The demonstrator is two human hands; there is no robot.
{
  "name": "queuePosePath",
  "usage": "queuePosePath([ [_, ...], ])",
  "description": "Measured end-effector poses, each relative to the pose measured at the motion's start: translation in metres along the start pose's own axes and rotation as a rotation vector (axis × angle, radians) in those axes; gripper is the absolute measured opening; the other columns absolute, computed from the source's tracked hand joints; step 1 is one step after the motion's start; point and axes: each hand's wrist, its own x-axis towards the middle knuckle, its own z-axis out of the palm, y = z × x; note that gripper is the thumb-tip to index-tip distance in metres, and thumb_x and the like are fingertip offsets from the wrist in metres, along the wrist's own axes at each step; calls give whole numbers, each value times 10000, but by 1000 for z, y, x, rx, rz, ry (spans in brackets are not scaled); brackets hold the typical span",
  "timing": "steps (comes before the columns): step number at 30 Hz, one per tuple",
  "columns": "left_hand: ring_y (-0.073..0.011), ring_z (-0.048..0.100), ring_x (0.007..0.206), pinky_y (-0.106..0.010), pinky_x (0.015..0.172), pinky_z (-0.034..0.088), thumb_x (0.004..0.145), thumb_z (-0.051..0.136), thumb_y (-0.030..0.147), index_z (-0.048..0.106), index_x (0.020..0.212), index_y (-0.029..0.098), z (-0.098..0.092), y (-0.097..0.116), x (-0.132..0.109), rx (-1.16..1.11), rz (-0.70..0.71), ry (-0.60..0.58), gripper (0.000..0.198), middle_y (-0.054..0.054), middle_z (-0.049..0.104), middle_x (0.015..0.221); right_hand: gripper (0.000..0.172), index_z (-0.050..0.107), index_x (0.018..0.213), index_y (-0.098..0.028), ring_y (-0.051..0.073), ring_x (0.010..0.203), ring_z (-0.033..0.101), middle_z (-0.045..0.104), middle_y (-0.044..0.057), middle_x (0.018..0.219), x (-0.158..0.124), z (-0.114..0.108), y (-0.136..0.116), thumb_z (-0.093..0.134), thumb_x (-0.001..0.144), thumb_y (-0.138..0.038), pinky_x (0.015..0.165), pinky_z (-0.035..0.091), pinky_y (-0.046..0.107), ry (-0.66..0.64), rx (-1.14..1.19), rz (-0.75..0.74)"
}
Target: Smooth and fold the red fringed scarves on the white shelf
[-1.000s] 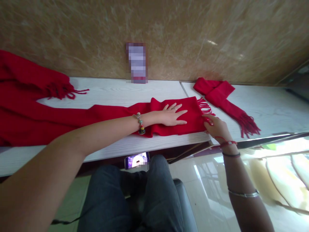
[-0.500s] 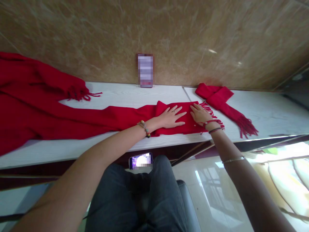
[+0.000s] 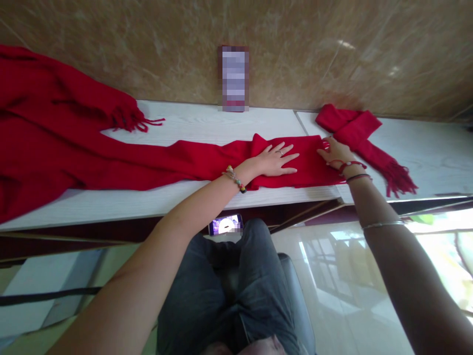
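Observation:
A long red scarf [image 3: 162, 166] lies along the white counter, its right part folded into a flat layered panel. My left hand [image 3: 274, 161] rests flat on that panel with the fingers spread, a ring on one of them. At the panel's right end, over the fringe, is my right hand [image 3: 338, 153]; its fingers bend downward and the thumb stands apart from the forefinger. Most of the fringe is hidden beneath this hand. Just beyond it lies a smaller folded red scarf [image 3: 364, 129], with its tassels toward the front right.
More red fabric [image 3: 44, 123] with a fringed end is heaped at the left. A phone [image 3: 234, 79] leans upright against the brown marble wall [image 3: 177, 44]. Another lit phone [image 3: 226, 225] sits below the white counter's [image 3: 192, 116] front edge, near my knees.
My right hand has slid right, from lying flat on the panel to the fringe, and its fingers have bent. My left hand stays on the scarf. The camera view has shifted.

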Motion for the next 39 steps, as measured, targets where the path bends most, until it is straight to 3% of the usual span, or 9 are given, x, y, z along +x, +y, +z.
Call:
queuePosePath([
  [8,-278,25,1457,-491,1168,86,906,314,586,187,1503,266,2,0,2,-29,0,17,689,-7,56,1596,432,610,1198,-79,321,1123,571,637,196,1183,-2,15,15,371,855,-190,915,461,429,110,-4,121],
  [13,-287,24,1455,-491,1169,70,910,322,570,193,1503,244,2,0,2,-32,6,22,688,-19,59,1596,511,464,1358,-83,316,1249,467,516,203,1340,-12,10,-1,330,908,-285,983,418,471,278,13,-90],
  [16,-283,22,1456,-489,1170,72,914,317,566,191,1503,243,1,0,1,-25,5,19,684,-16,47,1597,532,390,1418,-115,297,1332,382,431,174,1440,-14,14,-15,314,926,-306,1066,317,522,182,-41,-280],
  [19,-272,17,1457,-488,1171,76,917,316,562,183,1504,254,1,0,0,-28,2,14,676,-6,37,1596,512,397,1417,-172,297,1357,350,423,134,1460,-9,21,-14,257,944,-311,1072,255,605,26,-73,-332],
  [24,-252,18,1459,-486,1170,93,916,312,573,176,1504,266,1,0,-2,-40,-3,26,676,-2,62,1593,530,346,1451,-251,328,1349,361,396,103,1485,2,24,12,246,940,-352,1010,278,695,-56,-82,-227],
  [28,-247,13,1459,-487,1168,91,919,298,573,179,1504,252,1,0,-4,-41,2,28,678,-15,64,1593,552,353,1454,-215,339,1333,380,413,127,1470,4,13,21,296,913,-305,1027,285,674,-74,-134,-91],
  [30,-250,23,1459,-488,1167,100,919,296,573,184,1503,249,2,0,-3,-43,6,33,678,-16,69,1592,580,337,1463,-178,363,1328,376,395,161,1473,4,6,15,336,890,-269,1030,280,669,34,-135,-75],
  [33,-254,70,1456,-480,1165,124,913,301,580,192,1502,226,5,-1,-1,-36,14,77,695,-30,115,1585,619,256,1491,-129,364,1352,330,340,190,1497,4,1,-10,342,890,-250,1038,300,631,177,-108,-193],
  [39,-252,202,1430,-456,1156,177,950,284,508,249,1463,43,10,-12,1,-19,-96,241,693,-169,242,1540,546,323,1462,-134,258,1362,353,375,134,1492,-4,19,-46,240,950,-304,1057,363,479,-49,-126,-336],
])
